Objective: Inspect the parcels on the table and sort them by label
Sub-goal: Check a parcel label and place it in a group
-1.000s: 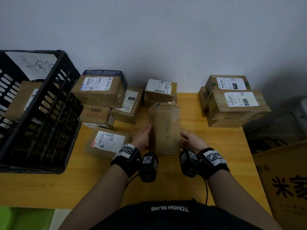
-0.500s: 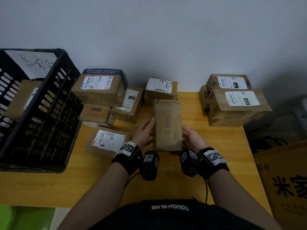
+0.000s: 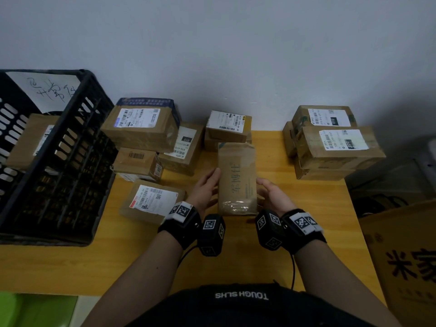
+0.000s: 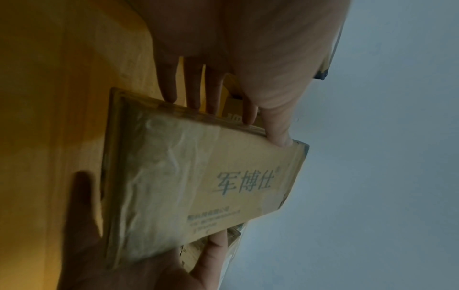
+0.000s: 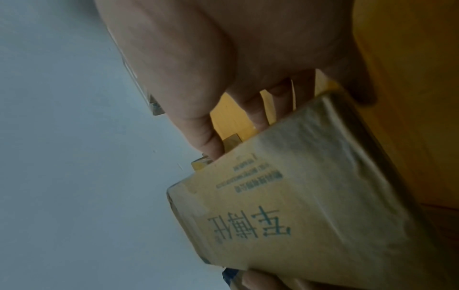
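Both hands hold one brown cardboard parcel upright over the middle of the wooden table. Its near face carries blue printed characters and clear tape; no shipping label shows on it. My left hand grips its left edge and my right hand its right edge. In the left wrist view the thumb lies on the printed face of the parcel with the fingers behind it. The right wrist view shows the same pinch on the parcel.
A black crate with a handwritten sheet stands at the left and holds one parcel. Several labelled parcels cluster at the back left, another sits behind the held one. A stack stands at the back right. A large carton sits beside the table.
The parcel has turned so its printed face points squarely at me, and the left hand has slid further up its side. Over the last half second hardly anything moved.
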